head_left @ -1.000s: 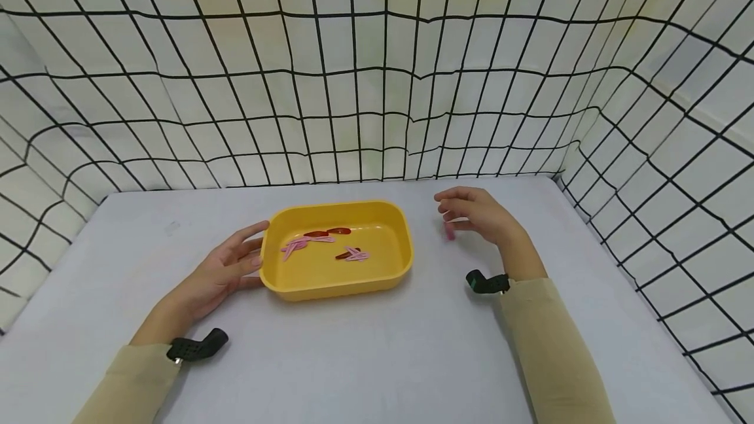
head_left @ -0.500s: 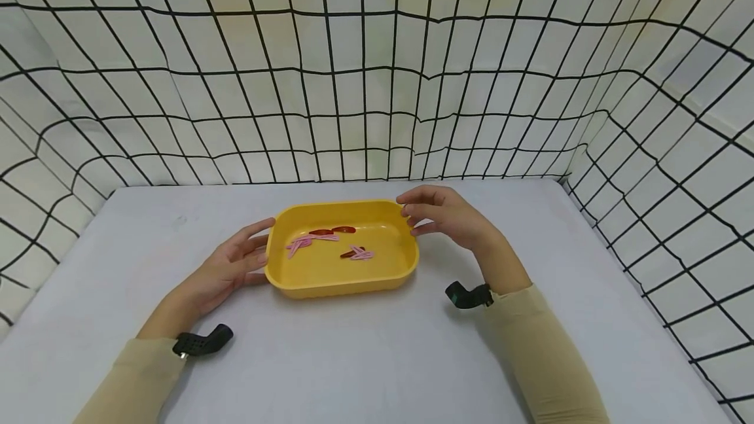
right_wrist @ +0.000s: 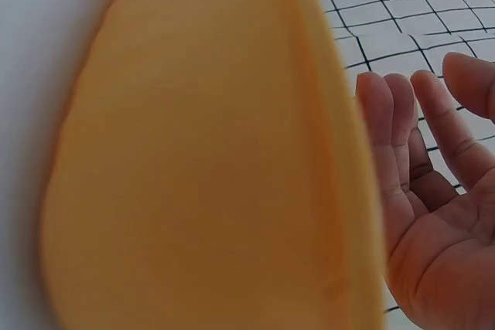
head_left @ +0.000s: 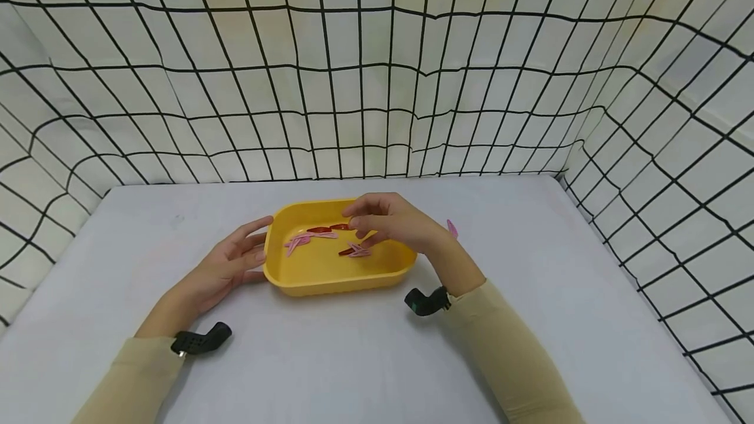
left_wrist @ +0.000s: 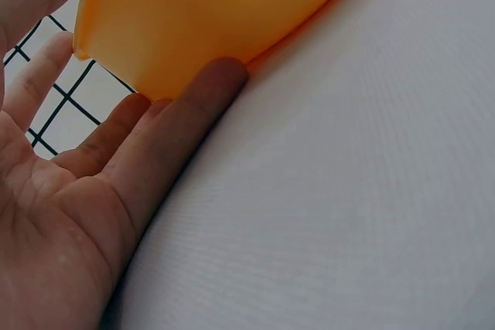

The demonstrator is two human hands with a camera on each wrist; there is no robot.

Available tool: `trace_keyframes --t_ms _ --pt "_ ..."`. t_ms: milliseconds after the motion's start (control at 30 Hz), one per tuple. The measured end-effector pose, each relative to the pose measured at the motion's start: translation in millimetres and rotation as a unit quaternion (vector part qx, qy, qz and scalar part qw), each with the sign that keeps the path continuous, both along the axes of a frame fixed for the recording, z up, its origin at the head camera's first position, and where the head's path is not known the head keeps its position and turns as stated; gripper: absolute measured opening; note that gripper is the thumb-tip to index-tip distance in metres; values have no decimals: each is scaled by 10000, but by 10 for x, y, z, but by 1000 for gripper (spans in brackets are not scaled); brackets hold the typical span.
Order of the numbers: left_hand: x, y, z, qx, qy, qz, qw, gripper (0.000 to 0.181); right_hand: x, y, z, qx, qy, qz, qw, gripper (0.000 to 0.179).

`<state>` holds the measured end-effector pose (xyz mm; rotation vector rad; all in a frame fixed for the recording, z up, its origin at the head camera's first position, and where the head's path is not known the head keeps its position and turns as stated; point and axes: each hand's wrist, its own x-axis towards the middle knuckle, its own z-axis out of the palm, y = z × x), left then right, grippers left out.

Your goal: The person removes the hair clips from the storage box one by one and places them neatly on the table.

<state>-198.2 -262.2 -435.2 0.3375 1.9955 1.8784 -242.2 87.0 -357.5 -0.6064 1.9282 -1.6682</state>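
Observation:
A yellow tray [head_left: 330,286] sits on the white table in the head view. Pink pieces [head_left: 299,241] and dark red pieces [head_left: 320,229], which look like small hair clips, lie inside it. My left hand [head_left: 220,273] touches the tray's left side with its fingers fairly straight, as the left wrist view also shows. Over the tray's right part hovers my right hand [head_left: 400,224], fingers loosely bent and nothing visible between them. It partly hides the tray's right rim. One pink clip [head_left: 451,228] lies on the table just behind the right wrist.
Black grid netting [head_left: 359,110] over white sheeting rises behind the table [head_left: 330,358] and along both sides. Each wrist wears a small black camera mount, such as the left mount [head_left: 201,339].
My right hand has moved left, from beside the pink clip on the table to above the tray. The left hand stays at the tray's left side.

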Motion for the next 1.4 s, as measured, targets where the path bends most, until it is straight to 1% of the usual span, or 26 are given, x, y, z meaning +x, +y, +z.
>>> trace_keyframes --t_ms 133,233,367,500,567,833,1033,1267,1400 --pt "1 -14 -1 14 9 41 10000 61 -42 -157 51 -186 157 -31 9997 25" --pt "11 -10 -11 17 -33 -2 10000 61 -53 -214 26 -242 25 -93 9997 25" --pt "14 -17 -15 38 0 -53 10000 61 -61 -236 -59 -22 -99 -141 9998 25" --pt "19 -32 -6 -11 97 -50 9999 61 -69 -220 -142 160 -52 -190 9997 25" --pt "24 -35 -3 -45 87 -52 9999 61 -68 -213 -175 254 -28 -187 9995 25" --pt "28 -4 10 -32 53 -19 10000 62 -77 -208 -256 667 308 -145 9972 27" --pt "26 3 26 -11 67 -30 10000 62 -101 -211 -283 1086 662 -229 9916 25" --pt "21 -15 8 -5 51 5 10000 61 -109 -225 -314 1493 842 -240 9849 27" --pt "32 -12 18 -5 10 38 10000 62 -103 -233 -330 1838 1015 -252 9774 25"
